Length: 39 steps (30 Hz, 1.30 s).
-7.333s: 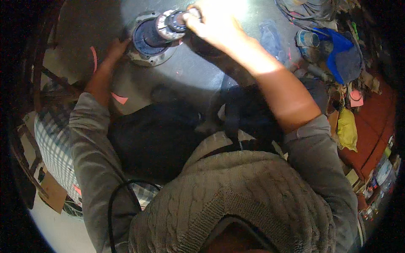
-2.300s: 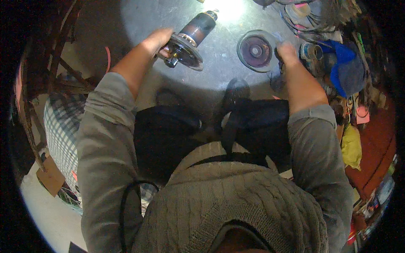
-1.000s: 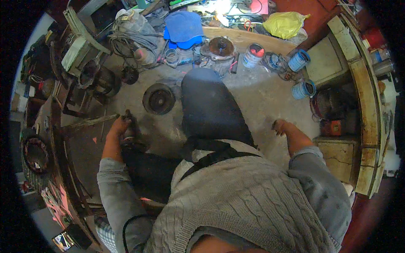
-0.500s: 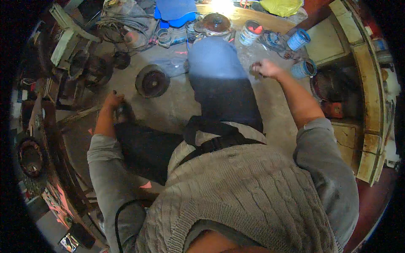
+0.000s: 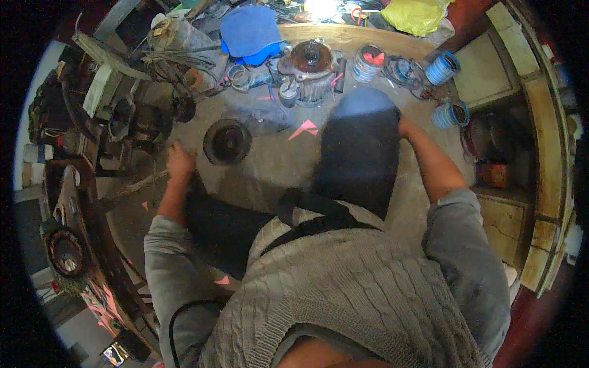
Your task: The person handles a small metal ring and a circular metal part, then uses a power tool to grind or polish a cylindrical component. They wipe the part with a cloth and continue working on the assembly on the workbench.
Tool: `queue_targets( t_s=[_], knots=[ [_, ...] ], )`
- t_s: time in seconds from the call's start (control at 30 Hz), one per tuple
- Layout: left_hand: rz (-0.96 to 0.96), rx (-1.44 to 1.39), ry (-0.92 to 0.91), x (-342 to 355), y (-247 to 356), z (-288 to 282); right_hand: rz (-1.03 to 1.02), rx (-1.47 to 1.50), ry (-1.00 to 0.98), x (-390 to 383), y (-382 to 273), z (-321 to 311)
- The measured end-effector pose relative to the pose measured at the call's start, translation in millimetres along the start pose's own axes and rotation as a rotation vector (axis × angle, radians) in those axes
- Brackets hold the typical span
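Dark, round metal disc (image 5: 227,141) lies flat on the concrete floor (image 5: 276,168), just right of and slightly beyond the left hand (image 5: 180,162), which rests loosely curled and empty; the right hand (image 5: 403,127) is hidden behind the raised knee (image 5: 359,147), its grip unreadable.

My raised dark-trousered knee (image 5: 359,147) hides my right hand (image 5: 402,126) almost wholly, so its fingers cannot be judged. My left hand (image 5: 180,162) rests on the floor, fingers blurred, beside a round dark metal disc (image 5: 227,141).
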State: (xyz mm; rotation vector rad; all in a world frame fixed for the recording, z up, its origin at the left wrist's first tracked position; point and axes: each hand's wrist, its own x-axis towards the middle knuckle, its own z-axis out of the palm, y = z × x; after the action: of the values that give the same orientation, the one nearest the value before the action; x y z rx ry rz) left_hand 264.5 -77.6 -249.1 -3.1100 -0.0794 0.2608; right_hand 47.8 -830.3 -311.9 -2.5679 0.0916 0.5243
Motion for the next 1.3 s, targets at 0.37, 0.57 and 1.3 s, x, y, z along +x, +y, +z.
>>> queue_targets(
  t_s=[0.37, 0.57, 1.3],
  knots=[
    [0.241, -0.277, -0.228, 70.5, 271.8, 47.9, 0.278, 0.336, 0.252, 42.6, 41.2, -151.1],
    [-0.391, -1.358, -0.262, 88.3, 391.6, 17.5, 0.163, 0.263, 0.374, 73.6, 72.4, -172.3],
    [-0.320, -0.810, 0.131, 102.9, 389.9, 38.2, 0.066, 0.559, 0.521, 365.6, 91.1, -277.4]
  ],
)
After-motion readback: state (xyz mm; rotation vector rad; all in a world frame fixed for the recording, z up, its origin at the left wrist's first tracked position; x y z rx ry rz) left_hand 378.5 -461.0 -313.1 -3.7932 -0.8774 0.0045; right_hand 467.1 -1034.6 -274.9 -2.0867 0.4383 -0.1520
